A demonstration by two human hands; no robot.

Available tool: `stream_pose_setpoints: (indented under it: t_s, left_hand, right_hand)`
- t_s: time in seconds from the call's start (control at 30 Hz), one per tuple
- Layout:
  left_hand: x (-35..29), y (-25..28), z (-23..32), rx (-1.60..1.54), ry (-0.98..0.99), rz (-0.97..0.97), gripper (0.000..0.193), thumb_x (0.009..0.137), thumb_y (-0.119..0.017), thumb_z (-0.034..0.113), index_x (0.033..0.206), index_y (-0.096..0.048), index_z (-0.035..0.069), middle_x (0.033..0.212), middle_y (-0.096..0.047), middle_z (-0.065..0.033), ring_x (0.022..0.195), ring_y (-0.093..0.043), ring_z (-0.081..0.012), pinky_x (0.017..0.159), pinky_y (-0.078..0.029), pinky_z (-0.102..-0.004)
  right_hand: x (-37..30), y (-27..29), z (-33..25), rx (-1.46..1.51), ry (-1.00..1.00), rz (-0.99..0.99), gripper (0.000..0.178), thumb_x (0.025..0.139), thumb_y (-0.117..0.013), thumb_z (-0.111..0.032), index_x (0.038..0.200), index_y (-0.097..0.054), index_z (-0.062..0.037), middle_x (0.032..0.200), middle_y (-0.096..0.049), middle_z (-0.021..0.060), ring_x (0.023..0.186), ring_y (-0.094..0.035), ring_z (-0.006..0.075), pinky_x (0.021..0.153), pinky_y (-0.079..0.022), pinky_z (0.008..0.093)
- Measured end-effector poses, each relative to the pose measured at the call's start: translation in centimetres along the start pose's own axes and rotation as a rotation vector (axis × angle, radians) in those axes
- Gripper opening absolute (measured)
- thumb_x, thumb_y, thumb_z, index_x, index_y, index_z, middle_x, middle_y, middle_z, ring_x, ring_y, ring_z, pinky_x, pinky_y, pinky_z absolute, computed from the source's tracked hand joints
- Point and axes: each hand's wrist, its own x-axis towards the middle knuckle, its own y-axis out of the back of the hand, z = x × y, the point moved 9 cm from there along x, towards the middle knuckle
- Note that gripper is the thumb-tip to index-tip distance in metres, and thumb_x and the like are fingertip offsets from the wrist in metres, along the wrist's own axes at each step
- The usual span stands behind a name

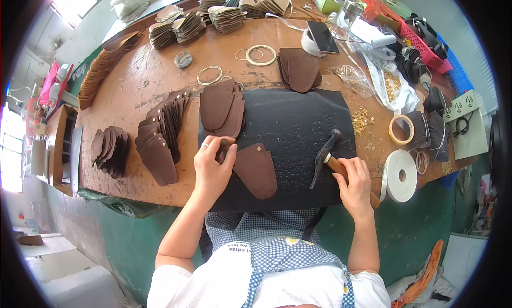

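Note:
Between the thumb and fingers of my left hand (212, 166) is a small dark brown leather piece, mostly hidden by the fingers. Just right of that hand, a brown leather piece (257, 172) with stitch holes and a brass-coloured stud lies flat on the black mat (288, 121). My right hand (354, 185) is closed around the wooden handle of a hammer (336, 165), whose dark metal head rests on the mat. Beyond my left hand, a few larger brown leather pieces (221, 108) overlap at the mat's upper left.
Fanned leather pieces with studs (160, 137) and a smaller stack (110, 150) lie left. More leather pieces (300, 68), a phone (322, 37) and rings (261, 55) sit farther back. Loose gold-coloured studs (361, 120), a tape roll (401, 129) and a white roll (400, 176) are right.

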Motion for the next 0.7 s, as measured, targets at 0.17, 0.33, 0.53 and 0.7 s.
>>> stream_pose_setpoints:
  t_s: [0.17,0.33,0.53,0.7]
  left_hand:
    - [-0.1,-1.0,-1.5,-0.292,-0.038,0.042,0.010,0.095,-0.063,0.001,0.104,-0.066,-0.002,0.092,-0.066,-0.0083,0.085,-0.062,-0.0163,0.077,-0.050,-0.0283]
    - [-1.5,0.9,-2.4,-0.051,-0.064,0.143,0.014,0.092,-0.066,-0.002,0.106,-0.067,-0.001,0.093,-0.069,-0.0114,0.083,-0.070,-0.0219,0.078,-0.054,-0.0312]
    - [0.4,-1.7,0.0,-0.236,-0.055,-0.010,0.009,0.094,-0.061,0.000,0.102,-0.065,0.000,0.090,-0.068,-0.0123,0.082,-0.069,-0.0255,0.077,-0.054,-0.0334]
    - [1.4,-4.6,0.8,-0.031,-0.281,-0.264,0.010,0.093,-0.063,0.000,0.101,-0.067,0.002,0.085,-0.057,-0.0071,0.073,-0.057,-0.0186,0.069,-0.048,-0.0319]
  right_hand:
    - [0.8,0.4,-1.0,0.184,-0.053,-0.019,0.027,0.089,-0.068,-0.002,0.115,-0.062,-0.0002,0.100,-0.059,0.0143,0.084,-0.061,0.0334,0.075,-0.050,0.0392]
    - [0.9,0.6,-3.0,0.514,-0.099,-0.133,0.015,0.091,-0.066,0.000,0.104,-0.061,0.0052,0.087,-0.055,0.0122,0.064,-0.055,0.0219,0.058,-0.045,0.0318]
    - [1.2,-0.5,-4.4,0.456,-0.028,-0.180,0.019,0.091,-0.066,-0.001,0.109,-0.064,0.0038,0.085,-0.058,0.0125,0.062,-0.055,0.0197,0.056,-0.044,0.0308]
    - [1.2,-0.7,-4.6,0.397,-0.023,-0.179,0.024,0.092,-0.066,0.000,0.116,-0.063,0.0046,0.081,-0.060,0.0127,0.063,-0.062,0.0207,0.058,-0.049,0.0318]
